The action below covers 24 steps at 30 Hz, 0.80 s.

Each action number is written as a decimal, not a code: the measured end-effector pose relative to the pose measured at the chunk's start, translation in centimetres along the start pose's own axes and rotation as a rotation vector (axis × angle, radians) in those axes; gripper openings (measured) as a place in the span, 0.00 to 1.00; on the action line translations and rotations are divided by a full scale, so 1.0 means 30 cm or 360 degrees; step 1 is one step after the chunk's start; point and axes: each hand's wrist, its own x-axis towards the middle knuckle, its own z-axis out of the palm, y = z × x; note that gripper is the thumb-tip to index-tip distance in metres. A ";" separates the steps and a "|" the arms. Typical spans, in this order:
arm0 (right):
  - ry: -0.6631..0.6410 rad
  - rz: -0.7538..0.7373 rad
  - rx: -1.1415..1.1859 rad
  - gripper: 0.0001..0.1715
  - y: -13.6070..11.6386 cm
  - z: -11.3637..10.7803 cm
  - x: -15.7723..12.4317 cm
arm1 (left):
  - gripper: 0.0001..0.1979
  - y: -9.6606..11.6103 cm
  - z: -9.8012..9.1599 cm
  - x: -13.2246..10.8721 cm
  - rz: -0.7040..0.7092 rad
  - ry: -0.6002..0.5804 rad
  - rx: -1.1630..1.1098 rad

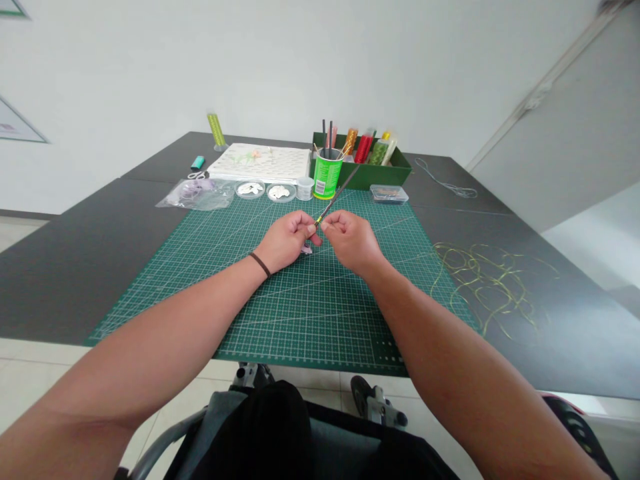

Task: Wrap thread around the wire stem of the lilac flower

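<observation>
My left hand (pixel 289 239) is closed around the lower end of a thin dark stick (pixel 345 186), which slants up and to the right. A shiny yellow-green band of thread (pixel 319 221) shows on the stick at my fingertips. Close beside it, my right hand (pixel 351 241) is closed in a pinch at the band; the thread between its fingers is too fine to see clearly. A small pale lilac piece (pixel 307 249) peeks out beneath my left fingers. Loose gold-green thread (pixel 483 280) lies in tangled loops on the right.
A green cutting mat (pixel 310 313) covers the table's middle. Behind stand a green can (pixel 327 175) with sticks, a dark green box (pixel 367 175) of coloured spools, a white board (pixel 280 163) and two dishes of white pieces (pixel 281 193). A plastic bag (pixel 197 193) and scissors (pixel 199 175) lie left.
</observation>
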 end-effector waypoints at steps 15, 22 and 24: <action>-0.0016 0.0020 0.0011 0.07 0.005 -0.004 0.001 | 0.04 -0.024 0.002 0.006 0.0064 -0.0067 -0.0201; -0.0022 0.0019 0.0047 0.07 0.002 -0.007 0.001 | 0.05 -0.021 0.003 0.003 0.0030 -0.0111 -0.0385; -0.0039 0.0023 0.0085 0.06 0.005 -0.007 0.001 | 0.06 -0.019 0.002 0.003 0.0033 -0.0126 -0.0428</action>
